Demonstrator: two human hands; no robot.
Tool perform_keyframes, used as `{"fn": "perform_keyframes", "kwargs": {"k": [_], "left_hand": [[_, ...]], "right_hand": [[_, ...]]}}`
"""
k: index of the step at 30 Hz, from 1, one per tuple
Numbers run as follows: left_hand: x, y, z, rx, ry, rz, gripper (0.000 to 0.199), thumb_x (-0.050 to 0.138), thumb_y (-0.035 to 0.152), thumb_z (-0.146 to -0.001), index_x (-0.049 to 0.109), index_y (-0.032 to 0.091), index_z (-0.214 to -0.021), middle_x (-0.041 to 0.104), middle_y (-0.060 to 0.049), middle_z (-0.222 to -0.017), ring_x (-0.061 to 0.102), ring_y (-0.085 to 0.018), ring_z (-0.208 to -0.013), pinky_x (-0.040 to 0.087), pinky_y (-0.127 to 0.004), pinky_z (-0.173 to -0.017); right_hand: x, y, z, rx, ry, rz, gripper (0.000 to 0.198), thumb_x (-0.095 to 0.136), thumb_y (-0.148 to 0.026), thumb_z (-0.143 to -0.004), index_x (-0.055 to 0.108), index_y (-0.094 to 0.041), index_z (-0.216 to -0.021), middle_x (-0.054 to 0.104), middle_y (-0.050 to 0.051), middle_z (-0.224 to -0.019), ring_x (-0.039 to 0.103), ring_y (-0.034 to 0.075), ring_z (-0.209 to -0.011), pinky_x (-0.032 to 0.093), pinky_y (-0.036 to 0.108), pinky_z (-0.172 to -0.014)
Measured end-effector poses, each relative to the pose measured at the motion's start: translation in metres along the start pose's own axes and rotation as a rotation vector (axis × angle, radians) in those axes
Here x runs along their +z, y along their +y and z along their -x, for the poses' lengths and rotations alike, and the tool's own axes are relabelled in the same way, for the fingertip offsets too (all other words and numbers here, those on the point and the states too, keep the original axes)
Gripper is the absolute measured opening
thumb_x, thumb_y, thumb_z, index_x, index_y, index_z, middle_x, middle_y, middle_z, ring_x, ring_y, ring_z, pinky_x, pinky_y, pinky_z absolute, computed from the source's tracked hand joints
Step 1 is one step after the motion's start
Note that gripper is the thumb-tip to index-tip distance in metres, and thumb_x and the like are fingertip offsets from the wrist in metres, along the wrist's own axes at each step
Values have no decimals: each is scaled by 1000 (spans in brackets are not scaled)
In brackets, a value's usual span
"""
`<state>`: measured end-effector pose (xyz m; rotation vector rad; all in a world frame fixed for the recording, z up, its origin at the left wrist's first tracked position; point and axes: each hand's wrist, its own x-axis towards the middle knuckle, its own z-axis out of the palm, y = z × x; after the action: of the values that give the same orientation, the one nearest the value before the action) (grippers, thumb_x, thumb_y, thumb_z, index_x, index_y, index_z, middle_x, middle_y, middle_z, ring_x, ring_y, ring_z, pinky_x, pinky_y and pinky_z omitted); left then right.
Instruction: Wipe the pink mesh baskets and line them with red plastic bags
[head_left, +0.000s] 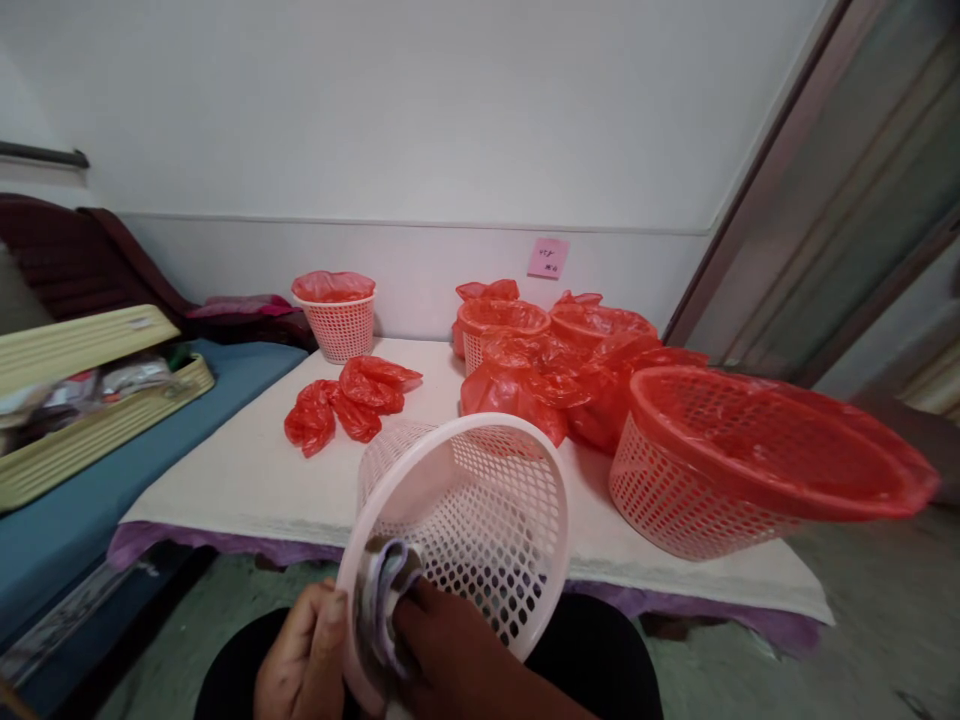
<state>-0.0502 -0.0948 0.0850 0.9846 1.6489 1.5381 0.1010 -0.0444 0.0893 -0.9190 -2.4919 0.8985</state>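
Note:
A pale pink perforated plastic basket point(487, 425) lies tipped on its side over my lap, its mouth facing me. My left hand point(304, 655) grips the left part of its rim, thumb on top. Inside the mouth, my right hand point(450, 640) holds a folded, greyish-purple cloth point(386, 600) against the inner wall near the rim. The right fingertips are partly hidden by the cloth. Just beyond the basket, crumpled red plastic bags point(367, 390) rest on the white-covered table point(247, 460).
Red-lined baskets stand around: a small one point(341, 325) at back left, others point(502, 320) by the wall, and a large one point(697, 490) at right. Red bags point(517, 385) bunch between them. A yellow open case point(97, 420) sits on a blue surface at left. A pink note point(548, 258) sticks to the wall.

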Motion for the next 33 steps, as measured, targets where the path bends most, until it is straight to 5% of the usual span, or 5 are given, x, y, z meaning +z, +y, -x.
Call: {"fn": "perform_keyframes", "kwargs": {"k": [6, 11, 16, 26, 33], "left_hand": [[-5, 3, -12, 54, -42, -66, 39, 57, 57, -80, 53, 22, -66, 48, 5, -58, 42, -12, -54, 38, -21, -49], [5, 28, -11, 50, 103, 10, 42, 56, 57, -82, 48, 21, -63, 43, 7, -55, 38, -10, -55, 35, -18, -50], [0, 36, -17, -43, 19, 111, 41, 60, 55, -80, 49, 20, -63, 45, 6, -54, 38, -10, -53, 36, -19, -48], [6, 36, -8, -60, -95, 33, 48, 64, 60, -73, 45, 20, -57, 39, 6, -53, 35, -8, -49, 33, -17, -42], [4, 35, -16, 50, -106, -69, 46, 60, 59, -77, 46, 20, -57, 40, 5, -54, 37, -10, -51, 35, -18, -44]], "right_hand": [[6, 43, 1, 310, -150, 610, 26, 49, -8, -83, 69, -16, -97, 68, 15, -95, 69, 29, -80, 55, 37, -64], [-47, 54, -9, 480, 13, 694, 32, 41, -5, -84, 66, -11, -103, 66, 18, -97, 69, 32, -80, 54, 40, -64], [-78, 54, -30, 609, 174, 723, 36, 33, -10, -89, 58, -13, -116, 61, 20, -106, 67, 30, -86, 52, 38, -66], [-19, 94, -73, 617, 47, 583, 31, 42, -10, -87, 63, -7, -110, 65, 23, -106, 67, 27, -91, 51, 33, -73], [19, 64, -58, 282, -69, 419, 32, 58, -23, -74, 65, -19, -105, 67, 10, -107, 66, 22, -88, 49, 27, -74]]}}
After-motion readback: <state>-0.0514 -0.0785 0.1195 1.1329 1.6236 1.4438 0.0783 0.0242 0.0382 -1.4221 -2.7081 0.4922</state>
